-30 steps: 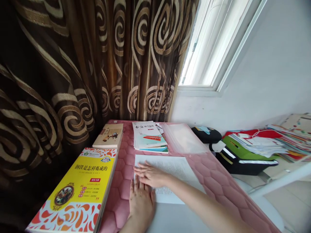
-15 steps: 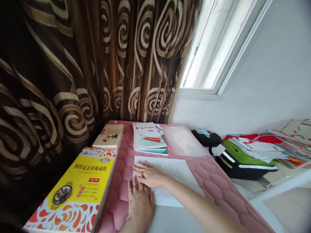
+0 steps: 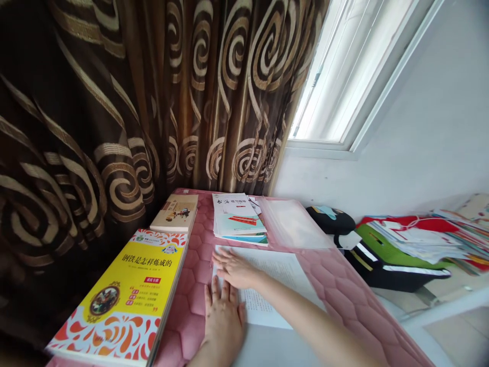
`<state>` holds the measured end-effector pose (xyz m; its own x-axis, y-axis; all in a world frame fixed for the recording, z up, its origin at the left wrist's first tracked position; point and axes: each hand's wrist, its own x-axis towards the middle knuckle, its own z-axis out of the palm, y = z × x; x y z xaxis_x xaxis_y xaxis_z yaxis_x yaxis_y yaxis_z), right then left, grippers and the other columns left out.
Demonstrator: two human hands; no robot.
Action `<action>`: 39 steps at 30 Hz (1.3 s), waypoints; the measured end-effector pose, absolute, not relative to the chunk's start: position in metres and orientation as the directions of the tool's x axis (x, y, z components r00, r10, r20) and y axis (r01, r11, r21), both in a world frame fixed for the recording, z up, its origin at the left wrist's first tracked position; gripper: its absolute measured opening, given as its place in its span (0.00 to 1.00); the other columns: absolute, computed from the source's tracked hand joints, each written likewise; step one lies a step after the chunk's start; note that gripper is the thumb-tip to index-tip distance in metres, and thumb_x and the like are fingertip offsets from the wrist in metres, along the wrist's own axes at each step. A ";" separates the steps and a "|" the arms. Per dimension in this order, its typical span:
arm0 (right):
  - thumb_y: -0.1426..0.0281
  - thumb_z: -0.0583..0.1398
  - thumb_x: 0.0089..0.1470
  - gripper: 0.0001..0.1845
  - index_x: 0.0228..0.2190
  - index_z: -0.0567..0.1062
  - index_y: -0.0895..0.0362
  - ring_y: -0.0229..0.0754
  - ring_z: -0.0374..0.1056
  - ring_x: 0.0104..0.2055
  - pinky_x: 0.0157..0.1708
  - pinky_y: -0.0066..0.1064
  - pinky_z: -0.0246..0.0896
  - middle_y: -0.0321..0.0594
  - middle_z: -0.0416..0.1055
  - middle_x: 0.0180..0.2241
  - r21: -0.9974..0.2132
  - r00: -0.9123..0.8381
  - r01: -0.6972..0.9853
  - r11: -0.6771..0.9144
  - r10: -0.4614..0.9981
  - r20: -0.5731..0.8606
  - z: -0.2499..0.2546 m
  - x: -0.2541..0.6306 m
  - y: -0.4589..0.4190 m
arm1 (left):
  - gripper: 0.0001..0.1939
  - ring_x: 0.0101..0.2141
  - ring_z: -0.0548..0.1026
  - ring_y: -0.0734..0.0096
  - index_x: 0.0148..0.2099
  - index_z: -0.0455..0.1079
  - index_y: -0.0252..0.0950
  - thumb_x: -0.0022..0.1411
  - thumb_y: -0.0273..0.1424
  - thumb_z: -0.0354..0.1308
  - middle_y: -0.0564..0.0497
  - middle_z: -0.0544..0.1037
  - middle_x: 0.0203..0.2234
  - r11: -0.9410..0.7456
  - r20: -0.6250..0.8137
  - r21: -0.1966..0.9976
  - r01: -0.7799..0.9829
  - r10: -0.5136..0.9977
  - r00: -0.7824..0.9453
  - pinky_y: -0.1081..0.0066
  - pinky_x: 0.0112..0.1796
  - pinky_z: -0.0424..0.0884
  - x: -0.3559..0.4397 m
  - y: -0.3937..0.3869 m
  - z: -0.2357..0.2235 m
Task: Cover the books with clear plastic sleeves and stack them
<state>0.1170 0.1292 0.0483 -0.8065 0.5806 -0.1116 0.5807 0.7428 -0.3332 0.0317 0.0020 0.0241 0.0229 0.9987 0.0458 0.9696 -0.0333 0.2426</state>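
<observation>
A: Where is the printed sheet [image 3: 284, 272]?

B: It lies flat on the pink quilted cover [image 3: 193, 285] of the desk, with both my hands on it near its left edge. A smooth pale grey surface [image 3: 267, 346] shows on its near side; I can't tell what that is.

A: And your fingers?

B: Released on both sides. My right hand [image 3: 235, 268] lies palm down across the sheet's left part, fingers pointing left. My left hand [image 3: 224, 321] is just nearer to me, palm down, fingers spread and extended away from me, their tips close to the right hand.

A: What's around the sheet?

B: Left of it, a thick yellow book [image 3: 147, 278], with a tan book [image 3: 175, 214] at its far end. Beyond the sheet I see a small stack of booklets [image 3: 239, 219], and right of the stack a clear plastic folder [image 3: 298, 227].

A: Farther out?

B: To the sheet's far right, a black case [image 3: 332, 221] and a green-and-black bag [image 3: 397, 276] under loose papers [image 3: 420, 235]. Behind everything on the left hangs a swirl-patterned curtain [image 3: 229, 112].
</observation>
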 end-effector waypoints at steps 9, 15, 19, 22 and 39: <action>0.60 0.44 0.66 0.31 0.66 0.51 0.61 0.44 0.35 0.71 0.68 0.44 0.26 0.46 0.42 0.68 -0.336 -0.834 0.546 0.768 0.539 -0.122 0.045 0.124 0.136 | 0.29 0.66 0.50 0.46 0.66 0.58 0.35 0.67 0.42 0.44 0.44 0.59 0.65 -0.025 0.013 0.260 0.965 1.000 0.023 0.44 0.63 0.46 0.032 0.002 0.030; 0.57 0.43 0.66 0.36 0.66 0.47 0.68 0.45 0.29 0.71 0.68 0.42 0.25 0.52 0.36 0.68 -0.308 -0.744 0.657 0.688 0.658 -0.116 0.039 0.108 0.152 | 0.28 0.65 0.52 0.44 0.66 0.57 0.37 0.66 0.39 0.45 0.47 0.58 0.65 -0.053 0.067 0.215 0.975 0.997 0.040 0.42 0.62 0.49 0.029 0.003 0.022; 0.55 0.42 0.66 0.35 0.66 0.48 0.62 0.44 0.29 0.71 0.68 0.41 0.26 0.46 0.34 0.69 -0.391 -0.730 0.661 0.641 0.670 -0.137 0.041 0.150 0.118 | 0.26 0.64 0.55 0.47 0.65 0.60 0.40 0.66 0.37 0.45 0.46 0.64 0.63 -0.073 0.122 0.179 0.981 0.991 0.051 0.43 0.61 0.52 0.028 0.004 0.020; 0.53 0.40 0.66 0.35 0.66 0.47 0.60 0.43 0.29 0.71 0.68 0.42 0.27 0.44 0.33 0.69 -0.416 -0.609 0.758 0.502 0.774 -0.175 0.041 0.213 0.087 | 0.26 0.64 0.56 0.48 0.65 0.60 0.41 0.66 0.35 0.45 0.48 0.60 0.64 -0.099 0.156 0.162 0.982 0.985 0.074 0.46 0.60 0.54 0.026 0.003 0.022; 0.55 0.52 0.60 0.21 0.35 0.79 0.54 0.48 0.66 0.52 0.54 0.40 0.58 0.45 0.74 0.46 -0.476 -0.079 0.869 0.134 0.988 0.134 0.025 0.339 0.073 | 0.30 0.66 0.49 0.52 0.68 0.53 0.33 0.68 0.40 0.38 0.42 0.51 0.67 -0.395 -0.073 0.277 0.876 0.900 0.429 0.49 0.63 0.48 0.181 0.024 0.052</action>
<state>0.3391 0.0733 0.0249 -0.0792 0.9878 0.1340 0.8689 0.1343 -0.4765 0.1807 0.0237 0.0516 0.4290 0.9003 -0.0735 0.8760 -0.3948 0.2771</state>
